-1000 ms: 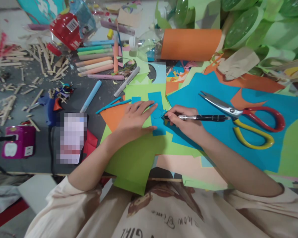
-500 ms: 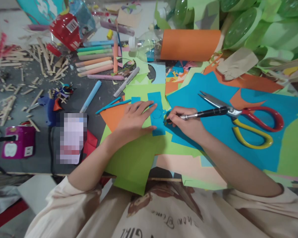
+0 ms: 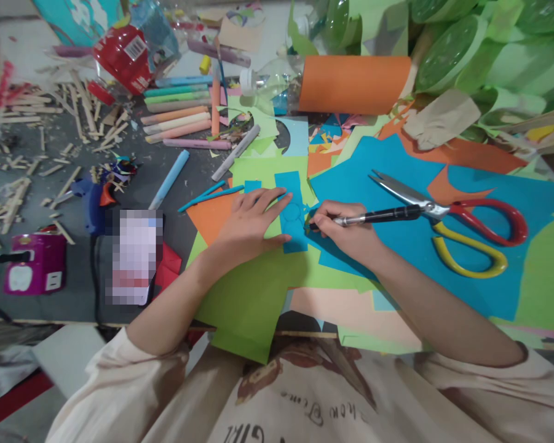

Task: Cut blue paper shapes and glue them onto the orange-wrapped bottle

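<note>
A narrow strip of blue paper (image 3: 291,184) lies on light green paper (image 3: 249,301), with a rounded outline drawn on it. My left hand (image 3: 254,218) rests flat, fingers spread, its fingertips and thumb touching the strip's left side. In my right hand (image 3: 341,224) is a pen (image 3: 387,214) with a black and silver barrel, held slanting to the right. Its tip is by the strip's right edge, mostly hidden by my fingers. Just right of the pen, scissors (image 3: 436,209) with one red and one yellow handle lie partly open on a large blue sheet (image 3: 484,295).
Felt-tip pens (image 3: 179,114) lie behind my left hand. To the left are a phone (image 3: 136,258), a blue glue gun (image 3: 92,203), a purple box (image 3: 34,264) and scattered wooden sticks (image 3: 9,203). At the back lies a bottle wrapped in orange paper (image 3: 355,85), beside green plastic bottles (image 3: 452,52).
The pen has tilted very slightly in my right hand, its rear end a little lower. My left hand stays in place on the blue strip.
</note>
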Demonstrator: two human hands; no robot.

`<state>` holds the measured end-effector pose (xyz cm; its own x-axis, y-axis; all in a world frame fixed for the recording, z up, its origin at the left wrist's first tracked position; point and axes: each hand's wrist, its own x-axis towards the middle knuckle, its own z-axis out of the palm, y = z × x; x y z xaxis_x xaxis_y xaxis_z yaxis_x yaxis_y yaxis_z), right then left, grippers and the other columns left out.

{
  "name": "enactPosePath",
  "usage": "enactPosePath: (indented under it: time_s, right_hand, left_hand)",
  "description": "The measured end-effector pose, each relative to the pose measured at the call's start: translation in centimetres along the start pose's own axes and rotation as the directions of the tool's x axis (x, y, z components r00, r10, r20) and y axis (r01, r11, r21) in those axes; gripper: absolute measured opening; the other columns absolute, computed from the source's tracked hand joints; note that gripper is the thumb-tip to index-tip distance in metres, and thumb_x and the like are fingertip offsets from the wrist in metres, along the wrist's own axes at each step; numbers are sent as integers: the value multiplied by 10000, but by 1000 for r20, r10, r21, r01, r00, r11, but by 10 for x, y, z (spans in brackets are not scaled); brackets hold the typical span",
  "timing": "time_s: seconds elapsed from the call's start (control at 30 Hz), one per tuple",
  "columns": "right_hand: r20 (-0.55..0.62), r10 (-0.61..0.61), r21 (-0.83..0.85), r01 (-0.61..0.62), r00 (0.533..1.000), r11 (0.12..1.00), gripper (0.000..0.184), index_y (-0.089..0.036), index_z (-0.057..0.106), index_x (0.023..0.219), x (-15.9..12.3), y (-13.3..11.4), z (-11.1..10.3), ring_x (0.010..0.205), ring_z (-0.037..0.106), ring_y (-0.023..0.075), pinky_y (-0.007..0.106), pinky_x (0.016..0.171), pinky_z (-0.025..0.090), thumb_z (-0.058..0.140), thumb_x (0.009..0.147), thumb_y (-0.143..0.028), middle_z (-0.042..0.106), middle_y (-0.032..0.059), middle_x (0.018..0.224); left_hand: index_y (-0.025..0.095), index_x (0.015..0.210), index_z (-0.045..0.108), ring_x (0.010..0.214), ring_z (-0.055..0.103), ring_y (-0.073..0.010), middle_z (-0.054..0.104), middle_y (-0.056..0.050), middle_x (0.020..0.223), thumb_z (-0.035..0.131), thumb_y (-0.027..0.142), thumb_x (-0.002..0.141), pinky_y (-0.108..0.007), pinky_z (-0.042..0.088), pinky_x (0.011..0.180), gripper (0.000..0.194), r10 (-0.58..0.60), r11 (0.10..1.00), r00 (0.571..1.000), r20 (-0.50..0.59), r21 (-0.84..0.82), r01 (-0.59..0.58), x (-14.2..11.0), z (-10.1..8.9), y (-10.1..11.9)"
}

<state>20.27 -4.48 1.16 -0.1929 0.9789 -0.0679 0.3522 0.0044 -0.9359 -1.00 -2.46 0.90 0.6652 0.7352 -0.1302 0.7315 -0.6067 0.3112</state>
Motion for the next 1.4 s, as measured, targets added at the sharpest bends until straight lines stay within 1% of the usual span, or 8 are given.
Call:
enactPosePath:
  time_s: [0.13,0.33,0.5,0.7,0.87,1.07,1.27,1.4]
  right_hand:
    - [77,-11,32,8,997,999,217,-217,453,503,-1,-2,0,489,470,112,262,490,346,486,709,-276,522,-15,500]
    - [25,-33,9,33,999,999,203,-212,480,527,-1,-1,-1,483,463,104,258,495,352,490,722,-269,517,-22,507]
    - [136,-62,14,60,989,998,194,-207,504,536,-2,0,-1,490,483,111,257,484,350,479,726,-238,559,-8,515]
    - [74,-73,-10,74,995,997,172,-207,536,574,-2,1,-3,484,484,112,262,502,367,485,737,-233,547,-18,513]
    - [182,-93,-27,99,979,995,210,-208,499,539,-3,0,-3,473,449,105,256,478,324,481,747,-233,538,-16,503]
    - [161,-105,-37,112,981,993,206,-208,521,564,-5,2,-4,519,517,124,261,504,354,477,765,-228,591,1,549]
    - [270,-133,-49,151,954,987,223,-214,465,546,-7,4,-4,498,458,113,264,503,327,492,767,-220,538,-15,524]
    - [217,-141,-65,159,966,985,214,-214,461,556,-6,4,-4,503,454,115,264,508,324,462,770,-216,515,-12,523]
  left_hand:
    - [169,1499,386,1366,410,-361,448,-168,1515,530,527,918,-502,324,1112,697,-4,1000,1000,17,-2,4,0,-1,0]
    - [177,1495,394,1368,411,-359,453,-165,1511,551,519,910,-511,325,1118,696,-13,1000,1000,6,-9,13,-1,0,1]
    - [183,1503,381,1375,405,-363,449,-167,1514,560,526,904,-518,317,1130,713,-21,1000,999,27,-7,21,0,-1,1]
    - [190,1505,377,1375,402,-368,447,-163,1515,561,519,904,-523,319,1130,709,-25,1000,999,30,-7,25,0,-2,2]
    - [194,1511,363,1376,399,-361,442,-156,1520,535,509,918,-510,299,1133,692,-21,1000,999,30,-1,22,-1,-3,2]
    - [178,1510,362,1379,387,-365,427,-159,1528,534,513,918,-505,295,1130,701,-24,1000,999,40,5,24,-1,-3,2]
    - [181,1507,369,1378,393,-366,437,-163,1519,556,497,911,-509,307,1132,700,-33,999,999,42,-7,33,0,-4,3]
    - [177,1506,374,1376,399,-375,443,-172,1515,572,488,905,-535,309,1133,705,-30,999,999,40,-14,31,0,-4,3]
